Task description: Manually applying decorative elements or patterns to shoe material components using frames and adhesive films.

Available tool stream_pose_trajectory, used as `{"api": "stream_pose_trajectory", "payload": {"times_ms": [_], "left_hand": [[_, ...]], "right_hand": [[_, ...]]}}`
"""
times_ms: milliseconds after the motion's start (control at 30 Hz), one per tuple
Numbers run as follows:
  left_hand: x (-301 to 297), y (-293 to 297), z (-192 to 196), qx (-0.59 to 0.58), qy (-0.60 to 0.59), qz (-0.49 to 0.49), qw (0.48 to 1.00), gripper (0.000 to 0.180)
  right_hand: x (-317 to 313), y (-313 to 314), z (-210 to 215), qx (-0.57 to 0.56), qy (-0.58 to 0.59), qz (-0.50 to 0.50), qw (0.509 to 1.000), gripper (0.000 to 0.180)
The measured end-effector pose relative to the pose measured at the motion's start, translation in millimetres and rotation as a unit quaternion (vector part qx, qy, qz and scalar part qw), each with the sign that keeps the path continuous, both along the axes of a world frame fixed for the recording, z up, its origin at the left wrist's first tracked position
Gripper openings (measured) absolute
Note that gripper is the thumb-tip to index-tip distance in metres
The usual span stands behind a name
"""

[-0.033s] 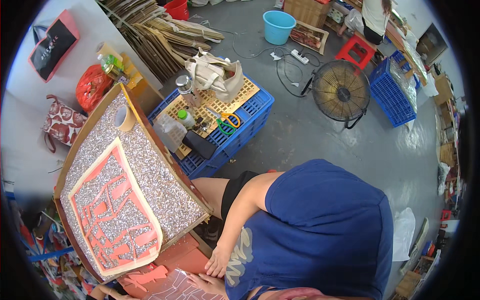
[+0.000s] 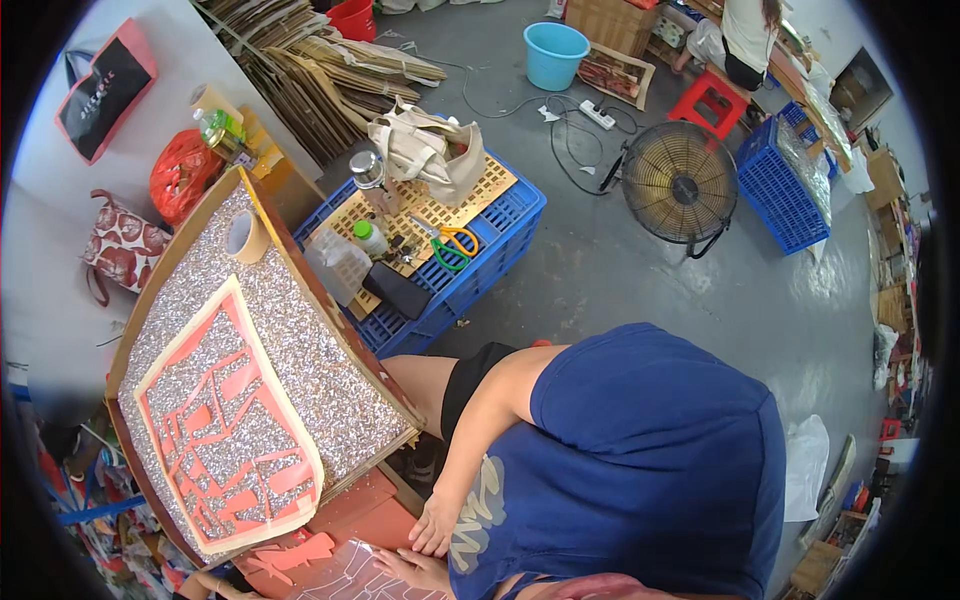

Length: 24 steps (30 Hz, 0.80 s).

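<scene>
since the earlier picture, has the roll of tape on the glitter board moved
No. The roll of tape sits at the same top corner of the glitter board, beside the blue crate.

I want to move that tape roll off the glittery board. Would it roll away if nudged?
Probably not at once: the tan ring-shaped tape roll lies flat on its side on the silver glitter board. The board looks tilted, so it might slide. It seems light and rigid; tipped on edge, it would likely roll.

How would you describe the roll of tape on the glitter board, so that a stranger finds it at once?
Start at the big tilted board covered in silver glitter, left of the blue crate. Follow it to its far top corner, above the red-and-silver cut-out panel. There lies the roll of tape: a beige ring with a hollow middle, the only round thing on the board.
</scene>
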<state>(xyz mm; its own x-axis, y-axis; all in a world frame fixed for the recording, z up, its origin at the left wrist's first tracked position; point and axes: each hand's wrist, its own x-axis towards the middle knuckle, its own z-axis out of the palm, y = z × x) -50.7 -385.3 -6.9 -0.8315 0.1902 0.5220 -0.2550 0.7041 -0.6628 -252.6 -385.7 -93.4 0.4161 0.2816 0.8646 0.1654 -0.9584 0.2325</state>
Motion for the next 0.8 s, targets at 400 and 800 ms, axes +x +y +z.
{"api": "stream_pose_trajectory", "payload": {"times_ms": [400,800], "left_hand": [[33.6,2.1,-49.3,0.037,0.044,-0.080,0.995,0.040],[-77.3,89.0,15.9,0.499,0.343,0.545,0.579,0.039]], "right_hand": [[-6.2,9.2,3.3,0.036,0.031,-0.031,0.998,0.031],[1.9,3.4,1.6,0.028,-0.026,-0.016,0.999,0.025]]}}
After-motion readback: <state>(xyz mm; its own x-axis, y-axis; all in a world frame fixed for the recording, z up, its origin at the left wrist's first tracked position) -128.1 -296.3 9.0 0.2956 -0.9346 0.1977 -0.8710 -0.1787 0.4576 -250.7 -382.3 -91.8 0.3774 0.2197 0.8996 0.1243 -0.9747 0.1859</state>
